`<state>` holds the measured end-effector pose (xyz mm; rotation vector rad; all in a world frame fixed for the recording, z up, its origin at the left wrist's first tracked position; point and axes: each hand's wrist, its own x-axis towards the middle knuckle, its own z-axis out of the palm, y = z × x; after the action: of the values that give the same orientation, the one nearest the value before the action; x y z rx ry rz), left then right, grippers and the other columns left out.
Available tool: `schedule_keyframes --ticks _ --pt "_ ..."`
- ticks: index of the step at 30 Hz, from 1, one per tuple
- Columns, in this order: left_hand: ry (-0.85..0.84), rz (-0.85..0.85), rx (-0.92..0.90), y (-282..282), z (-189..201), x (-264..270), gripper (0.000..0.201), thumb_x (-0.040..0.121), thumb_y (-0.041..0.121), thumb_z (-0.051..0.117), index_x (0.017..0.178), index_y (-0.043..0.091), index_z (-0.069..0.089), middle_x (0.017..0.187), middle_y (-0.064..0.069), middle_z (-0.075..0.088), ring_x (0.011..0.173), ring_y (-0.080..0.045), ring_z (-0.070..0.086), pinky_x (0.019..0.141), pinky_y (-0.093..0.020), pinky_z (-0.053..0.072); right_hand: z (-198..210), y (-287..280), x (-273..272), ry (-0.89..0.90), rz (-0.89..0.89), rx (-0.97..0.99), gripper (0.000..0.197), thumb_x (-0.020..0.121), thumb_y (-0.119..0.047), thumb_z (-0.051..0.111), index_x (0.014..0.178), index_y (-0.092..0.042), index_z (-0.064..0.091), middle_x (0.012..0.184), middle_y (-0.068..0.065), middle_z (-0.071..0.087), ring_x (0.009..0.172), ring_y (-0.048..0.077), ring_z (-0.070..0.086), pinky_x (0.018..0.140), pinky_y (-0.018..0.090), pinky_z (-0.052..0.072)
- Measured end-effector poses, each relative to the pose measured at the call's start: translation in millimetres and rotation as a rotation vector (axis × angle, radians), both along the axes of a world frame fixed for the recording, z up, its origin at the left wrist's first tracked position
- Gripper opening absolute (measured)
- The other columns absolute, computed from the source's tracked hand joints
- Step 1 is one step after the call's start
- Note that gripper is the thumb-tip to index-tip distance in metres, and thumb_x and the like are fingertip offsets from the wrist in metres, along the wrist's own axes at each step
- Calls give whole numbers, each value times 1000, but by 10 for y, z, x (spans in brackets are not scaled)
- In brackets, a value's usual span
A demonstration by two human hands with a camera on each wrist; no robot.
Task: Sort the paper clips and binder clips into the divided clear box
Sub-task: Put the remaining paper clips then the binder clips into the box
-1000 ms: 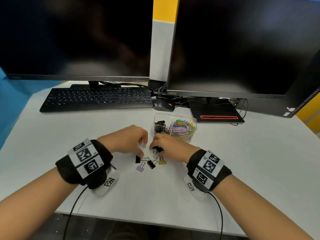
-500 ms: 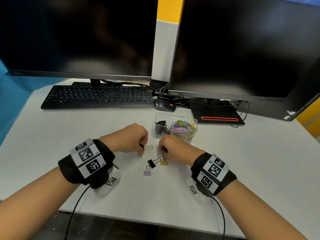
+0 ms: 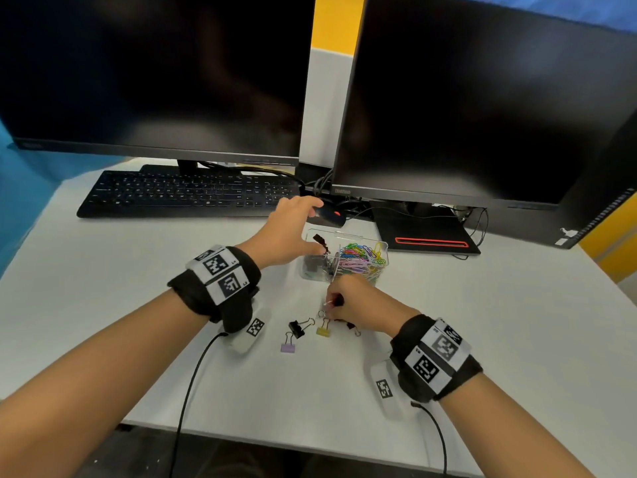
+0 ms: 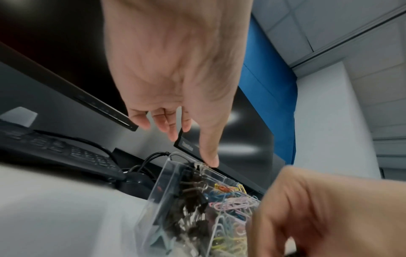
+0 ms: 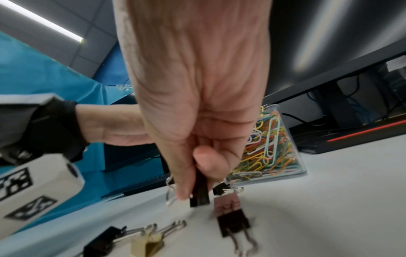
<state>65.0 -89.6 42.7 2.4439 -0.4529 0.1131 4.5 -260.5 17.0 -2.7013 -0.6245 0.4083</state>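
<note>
**Left hand reaches the box and lets go while the right lifts another clip**

Head view: half a second ago both hands sat together over the loose clips; now the left hand (image 3: pixel 289 232) has travelled up to the clear box (image 3: pixel 381 258), and a black binder clip (image 3: pixel 320 241) appears in mid-air above its left compartment. The right hand (image 3: pixel 358 301) stays low by the pile, where black (image 3: pixel 297 328), yellow (image 3: pixel 323 331) and purple (image 3: pixel 287 346) binder clips lie on the table (image 3: pixel 103 288).

Left wrist view: the fingers (image 4: pixel 211 153) hang straight and released over the binder-clip compartment (image 4: pixel 193 200); coloured paper clips (image 4: pixel 232 203) fill the neighbouring one.

Right wrist view: thumb and fingers (image 5: pixel 208 160) pinch a dark binder clip (image 5: pixel 198 196) just above the table.

So one more clip looks delivered, another is in hand, and several remain.
</note>
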Motion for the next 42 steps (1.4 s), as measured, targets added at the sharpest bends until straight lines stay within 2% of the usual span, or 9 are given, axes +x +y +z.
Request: schedule_keyframes --ticks 8,13,16,19,21,25,32,38,42 --pt "-26 89 61 239 -101 -114 85 69 47 78 139 24 35 132 0 43 123 -23 31 103 -41 34 328 -33 319 -324 -434 536 7 83 -10 70 84 -5 75 68 -1 65 47 -3 57 53 10 47" --pt "-75 107 140 250 -103 -257 75 66 54 77 127 25 44 124 3 44 116 -19 34 95 -34 33 403 108 378 -188 -488 593 19 83 -9 70 100 1 69 81 13 66 58 23 66 50 29 59" --pt "-85 88 191 276 -128 -427 71 62 60 76 116 24 47 112 7 45 105 -15 35 87 -30 33 381 89 381 -204 -515 543 38 81 -10 73 117 -4 62 96 7 62 68 26 68 60 34 60" --pt "40 -53 223 293 -149 -619 67 61 56 80 111 24 48 106 7 48 99 -15 43 81 -28 40 371 -42 267 -320 -362 378 31 78 -6 71 109 -12 66 94 2 58 74 14 55 66 25 48" --pt "196 -184 284 282 -192 -726 69 62 48 83 115 25 46 108 6 48 97 -15 48 77 -26 41 328 -119 125 -197 -130 130 39 76 -7 73 113 -16 64 98 0 53 79 14 51 64 19 39" --pt "345 -362 492 169 -295 -829 69 66 35 83 122 27 45 112 4 46 93 -19 53 80 -34 48 80 -202 -106 103 44 -233 56 76 -2 69 126 -21 52 115 2 40 96 18 50 81 33 49" --pt "293 -419 553 33 -302 -778 39 74 19 76 108 17 58 98 3 53 86 -15 46 70 -25 38 -27 -163 -125 34 2 -217 23 80 6 57 97 -9 58 96 3 44 85 23 48 53 18 32" --pt "296 -394 507 41 -317 -734 31 75 15 72 103 17 59 88 4 60 81 -16 54 72 -32 48 -10 -190 -96 142 -111 -71 23 83 9 48 88 -10 58 91 4 52 74 30 64 56 44 60" --pt "243 -385 543 21 -328 -704 13 77 16 66 88 18 61 85 6 57 80 -16 54 69 -31 48 3 -193 -82 87 -109 -72 21 83 8 49 75 -10 56 84 6 54 60 26 63 49 37 57"
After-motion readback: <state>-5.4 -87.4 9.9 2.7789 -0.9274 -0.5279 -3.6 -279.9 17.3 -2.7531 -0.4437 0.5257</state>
